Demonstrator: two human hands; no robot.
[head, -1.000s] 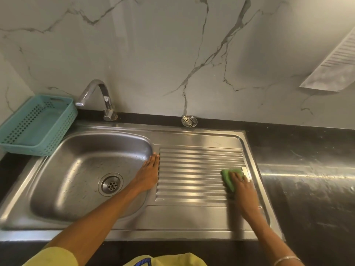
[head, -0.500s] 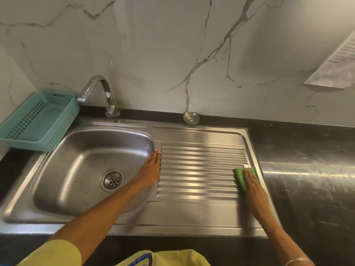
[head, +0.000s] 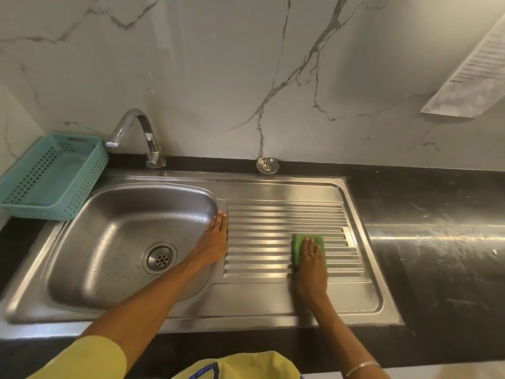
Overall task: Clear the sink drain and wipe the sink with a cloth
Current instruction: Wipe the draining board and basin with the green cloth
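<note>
Right hand (head: 310,265), fingers straight, pressed the small green cloth (head: 297,244) flat on the ribbed steel drainboard (head: 259,222); soft and light, it likely bunches unless palmed centrally. Left hand (head: 216,242) lay flat.

Single head-worn, wide-angle view. It looks forward and steeply down from above the front edge of the counter (head: 437,255), facing the marble wall (head: 218,77). The sink (head: 273,296) fills the middle at close range, with the left hand (head: 216,239) and right hand (head: 310,266) reaching in from the bottom edge. Straight lines bow toward the margins. A teal basket (head: 41,173) marks the left limit and a printed sheet (head: 478,64) the upper right.
</note>
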